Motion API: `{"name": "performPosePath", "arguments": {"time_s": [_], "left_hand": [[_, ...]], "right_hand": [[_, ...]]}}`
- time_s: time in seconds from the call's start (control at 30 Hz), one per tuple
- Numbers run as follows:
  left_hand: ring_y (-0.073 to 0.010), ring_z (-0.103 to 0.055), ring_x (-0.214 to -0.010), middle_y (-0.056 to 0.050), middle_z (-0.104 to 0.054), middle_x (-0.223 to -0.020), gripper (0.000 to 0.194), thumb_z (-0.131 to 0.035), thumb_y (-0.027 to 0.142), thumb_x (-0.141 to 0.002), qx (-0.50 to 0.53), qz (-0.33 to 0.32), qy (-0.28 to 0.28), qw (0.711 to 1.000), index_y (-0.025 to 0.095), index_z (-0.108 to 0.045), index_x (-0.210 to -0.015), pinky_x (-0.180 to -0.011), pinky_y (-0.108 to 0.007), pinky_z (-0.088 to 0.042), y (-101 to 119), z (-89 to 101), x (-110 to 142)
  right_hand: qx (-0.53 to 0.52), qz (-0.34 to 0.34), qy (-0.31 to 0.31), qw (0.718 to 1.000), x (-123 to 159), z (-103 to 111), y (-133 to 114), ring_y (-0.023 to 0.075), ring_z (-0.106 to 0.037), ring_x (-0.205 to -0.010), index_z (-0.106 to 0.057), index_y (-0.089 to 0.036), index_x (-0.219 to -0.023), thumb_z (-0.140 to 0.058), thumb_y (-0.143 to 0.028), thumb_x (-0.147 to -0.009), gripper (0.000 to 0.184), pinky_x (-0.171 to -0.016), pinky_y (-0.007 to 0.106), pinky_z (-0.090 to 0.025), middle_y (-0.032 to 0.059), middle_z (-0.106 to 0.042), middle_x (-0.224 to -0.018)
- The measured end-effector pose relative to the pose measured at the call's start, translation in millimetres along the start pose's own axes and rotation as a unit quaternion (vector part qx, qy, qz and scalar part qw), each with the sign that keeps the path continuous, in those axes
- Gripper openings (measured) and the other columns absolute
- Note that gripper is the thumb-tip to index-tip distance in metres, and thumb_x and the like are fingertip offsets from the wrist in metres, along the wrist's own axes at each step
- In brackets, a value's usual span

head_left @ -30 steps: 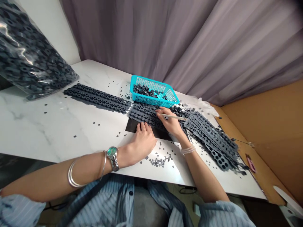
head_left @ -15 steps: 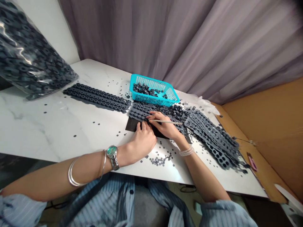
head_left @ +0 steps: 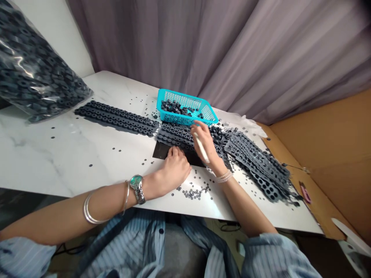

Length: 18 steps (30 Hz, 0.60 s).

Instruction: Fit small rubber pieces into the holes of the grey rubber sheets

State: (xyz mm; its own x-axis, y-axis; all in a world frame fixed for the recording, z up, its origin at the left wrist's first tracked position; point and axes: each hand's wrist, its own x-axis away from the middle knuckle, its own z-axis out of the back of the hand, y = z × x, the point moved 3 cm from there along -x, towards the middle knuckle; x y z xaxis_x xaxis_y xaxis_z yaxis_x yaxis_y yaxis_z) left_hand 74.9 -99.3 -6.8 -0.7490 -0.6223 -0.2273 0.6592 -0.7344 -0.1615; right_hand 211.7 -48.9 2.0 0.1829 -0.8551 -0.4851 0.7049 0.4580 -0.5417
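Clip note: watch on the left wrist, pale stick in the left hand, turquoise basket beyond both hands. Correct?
No: the head view shows the pale stick in the right hand, not the left hand. The watch and turquoise basket are as you noted.

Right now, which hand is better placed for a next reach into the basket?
Right, I'd judge. The right hand, though holding a pale stick, has fingers by the basket; the left hand lies farther off, fingertips at the black sheet.
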Motion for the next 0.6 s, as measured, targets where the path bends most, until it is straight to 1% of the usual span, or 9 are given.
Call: {"name": "performPosePath", "arguments": {"time_s": [0.07,0.17,0.27,0.37,0.43,0.5,0.6], "left_hand": [[-0.0338,-0.060,-0.106,-0.030,-0.066,-0.111,0.048,-0.046,0.034,-0.094,0.008,0.021,-0.001,1.000,-0.005,-0.066,-0.113,-0.087,-0.042,-0.043,1,-2.3,-1],[-0.0354,-0.057,-0.114,-0.031,-0.063,-0.118,0.052,-0.050,0.035,-0.092,0.006,0.041,0.010,0.999,-0.006,-0.060,-0.122,-0.092,-0.043,-0.043,3,-7.0,-2],[-0.0368,-0.055,-0.119,-0.032,-0.061,-0.123,0.053,-0.051,0.034,-0.092,0.000,0.050,0.016,0.999,-0.007,-0.058,-0.125,-0.095,-0.045,-0.042,4,-10.8,-2],[-0.0393,-0.055,-0.119,-0.034,-0.059,-0.124,0.052,-0.050,0.032,-0.091,0.007,0.046,0.017,0.999,-0.009,-0.060,-0.122,-0.095,-0.046,-0.044,4,-12.2,-1],[-0.0402,-0.056,-0.117,-0.035,-0.059,-0.123,0.050,-0.049,0.031,-0.092,0.010,0.041,0.019,0.999,-0.009,-0.061,-0.119,-0.094,-0.047,-0.045,4,-12.5,-1],[-0.0400,-0.057,-0.115,-0.035,-0.059,-0.123,0.051,-0.049,0.032,-0.092,0.011,0.040,0.016,0.999,-0.009,-0.062,-0.119,-0.092,-0.047,-0.046,3,-13.2,-2],[-0.0380,-0.057,-0.115,-0.032,-0.061,-0.122,0.050,-0.049,0.034,-0.092,0.006,0.044,0.016,0.999,-0.006,-0.063,-0.120,-0.094,-0.047,-0.045,2,-14.6,-2]], "right_hand": [[0.020,-0.016,0.053,0.998,-1,12,9,0.0269,-0.046,-0.131,-0.058,-0.025,-0.097,-0.038,-0.032,-0.098,0.022,-0.109,0.051,-0.038,0.0095,-0.064,-0.113],[0.060,-0.039,0.070,0.995,3,24,23,0.0283,-0.044,-0.132,-0.059,-0.025,-0.088,-0.049,-0.032,-0.094,0.014,-0.108,0.054,-0.038,0.0096,-0.067,-0.106],[0.036,-0.049,0.040,0.997,9,29,26,0.0271,-0.048,-0.129,-0.059,-0.024,-0.084,-0.053,-0.033,-0.093,0.014,-0.109,0.054,-0.038,0.0090,-0.068,-0.105],[-0.038,-0.028,-0.035,0.998,14,25,13,0.0239,-0.051,-0.127,-0.060,-0.024,-0.088,-0.053,-0.034,-0.094,0.013,-0.106,0.049,-0.042,0.0078,-0.070,-0.108],[-0.066,-0.020,-0.081,0.994,16,20,3,0.0232,-0.051,-0.128,-0.061,-0.024,-0.089,-0.053,-0.034,-0.094,0.014,-0.105,0.047,-0.044,0.0075,-0.071,-0.110],[-0.073,-0.020,-0.104,0.992,17,15,-5,0.0232,-0.051,-0.129,-0.062,-0.024,-0.089,-0.054,-0.035,-0.094,0.014,-0.104,0.047,-0.045,0.0075,-0.071,-0.110],[-0.073,-0.021,-0.111,0.991,17,10,-8,0.0236,-0.051,-0.129,-0.063,-0.024,-0.088,-0.055,-0.035,-0.093,0.014,-0.105,0.047,-0.045,0.0083,-0.071,-0.110]]}}
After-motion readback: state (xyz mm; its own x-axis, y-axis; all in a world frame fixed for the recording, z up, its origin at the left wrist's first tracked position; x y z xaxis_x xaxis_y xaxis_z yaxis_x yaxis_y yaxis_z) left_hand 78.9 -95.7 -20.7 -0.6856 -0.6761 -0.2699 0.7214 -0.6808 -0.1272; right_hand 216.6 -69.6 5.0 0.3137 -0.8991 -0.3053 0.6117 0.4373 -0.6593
